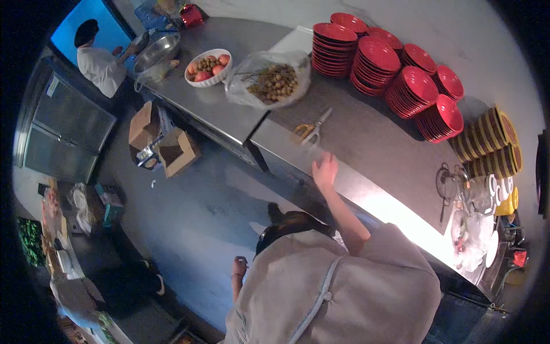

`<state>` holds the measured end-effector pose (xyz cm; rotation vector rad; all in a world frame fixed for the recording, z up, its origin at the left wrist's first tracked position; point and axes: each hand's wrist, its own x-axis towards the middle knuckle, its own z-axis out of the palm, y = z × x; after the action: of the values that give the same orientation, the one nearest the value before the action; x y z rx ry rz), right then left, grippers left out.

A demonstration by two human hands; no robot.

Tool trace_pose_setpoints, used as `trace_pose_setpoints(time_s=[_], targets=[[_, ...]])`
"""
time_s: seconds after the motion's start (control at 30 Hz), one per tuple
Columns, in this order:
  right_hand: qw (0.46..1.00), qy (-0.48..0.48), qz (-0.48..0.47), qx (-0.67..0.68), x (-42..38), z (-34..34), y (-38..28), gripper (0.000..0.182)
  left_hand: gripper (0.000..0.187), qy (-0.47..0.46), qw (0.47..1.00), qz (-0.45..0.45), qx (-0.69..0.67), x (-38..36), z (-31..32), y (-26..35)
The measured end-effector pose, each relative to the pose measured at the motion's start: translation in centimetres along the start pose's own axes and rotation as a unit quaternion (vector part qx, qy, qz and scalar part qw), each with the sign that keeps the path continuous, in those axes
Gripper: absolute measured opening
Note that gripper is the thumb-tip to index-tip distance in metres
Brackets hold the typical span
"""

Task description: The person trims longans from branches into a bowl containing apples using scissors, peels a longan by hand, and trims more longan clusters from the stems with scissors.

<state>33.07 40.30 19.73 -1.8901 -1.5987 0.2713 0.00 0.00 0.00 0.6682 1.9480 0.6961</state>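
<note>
My right hand is over the front edge of the steel counter, open, its fingers slightly apart and nothing visible in them. Just beyond it lie scissors with their blades pointing away. My left hand hangs low beside my body, above the floor. Its fingers look curled, with a small dark and pale spot at them that is too small to name. Farther along the counter are a clear plastic bag of small round brownish fruit on stems and a white bowl of red and brown fruit.
Stacks of red bowls line the wall, with striped yellow-brown stacks to their right. Glassware stands at the right end. Open cardboard boxes sit on the floor. A person stands near a large metal bowl.
</note>
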Motion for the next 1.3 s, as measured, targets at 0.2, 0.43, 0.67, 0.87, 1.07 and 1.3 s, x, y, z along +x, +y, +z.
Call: trace_pose_setpoints(time_s=[0.2,0.43,0.67,0.87,1.07,1.3], targets=[[0.988,-0.045,0.108,-0.100,8.2,7.1,-4.4,0.044,0.020,0.069,0.988,0.126,0.052,8.8,-8.2,25.4],[0.945,-0.095,0.246,-0.193,9.6,7.9,-6.9,0.054,0.018,-0.032,0.967,0.241,0.075,21.0,-11.5,45.8],[0.926,-0.025,0.339,-0.162,13.5,8.9,-6.7,0.059,0.020,0.076,0.912,0.386,0.113,35.7,-17.1,65.6],[0.839,0.053,0.483,0.245,9.9,8.4,-6.1,0.048,0.021,0.148,0.800,0.551,0.188,50.6,-17.8,71.3],[0.819,0.116,0.543,0.146,10.8,6.5,-20.3,0.038,0.025,0.080,0.786,0.519,0.326,55.1,-15.3,76.2],[0.814,0.276,0.375,0.347,7.4,6.1,-22.1,0.021,0.025,-0.027,0.879,0.427,0.209,53.9,-16.7,76.9]])
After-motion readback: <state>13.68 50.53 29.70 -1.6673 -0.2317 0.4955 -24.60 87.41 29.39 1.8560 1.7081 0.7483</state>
